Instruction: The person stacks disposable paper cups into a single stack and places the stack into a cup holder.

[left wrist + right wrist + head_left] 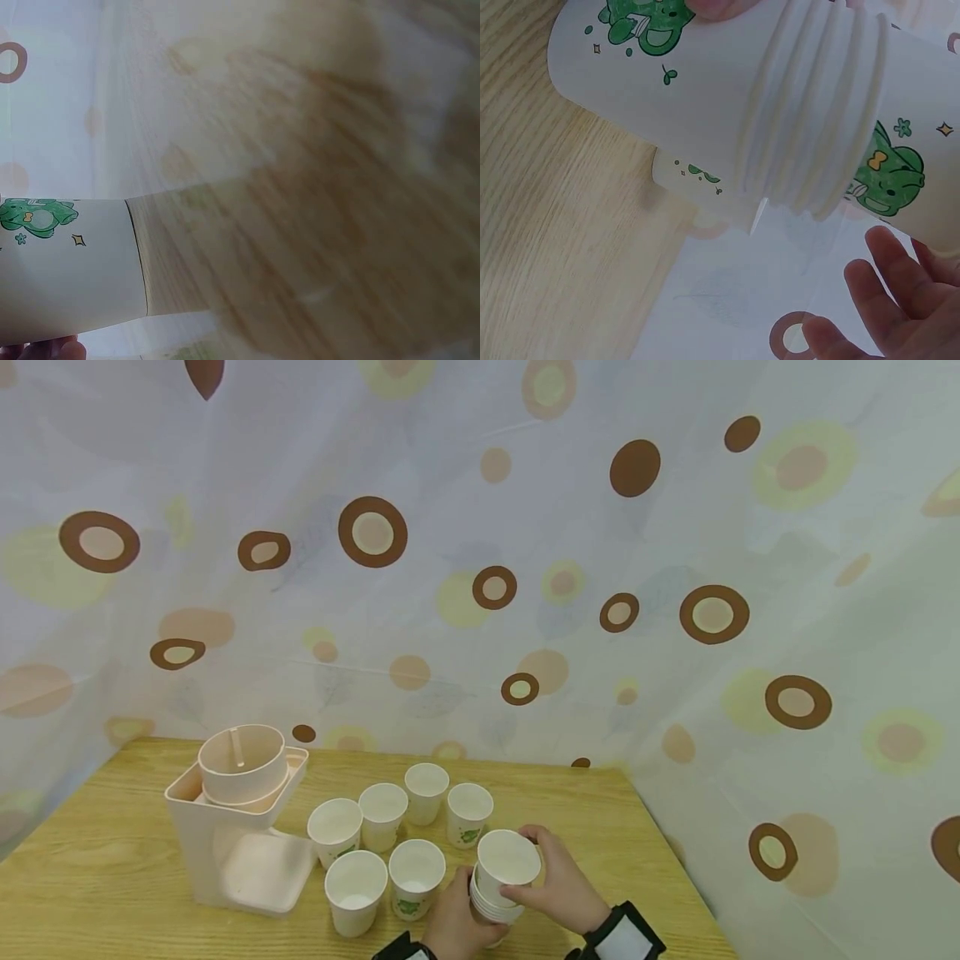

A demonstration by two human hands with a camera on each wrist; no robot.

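Note:
My left hand (pixel 456 920) grips a nested stack of white paper cups (pixel 497 910) low at the table's front, its thumb and fingers around the side. Above the stack, a top cup (pixel 509 858) protrudes from the others, held by its sides between the thumb and fingers of my right hand (pixel 561 883). Several stacked rims (pixel 810 112) and a green cartoon print (pixel 892 180) on the top cup fill the right wrist view, with right-hand fingers (pixel 892 292) beside it. The left wrist view catches a printed cup (pixel 67 270) over left fingertips (pixel 52 349).
Several single white cups, such as one at the front (pixel 356 893) and one at the back (pixel 427 793), stand upright left of the hands. A cream-coloured appliance (pixel 206 852) with a round top container occupies the table's left. Patterned sheeting (pixel 450 635) hangs behind and at right.

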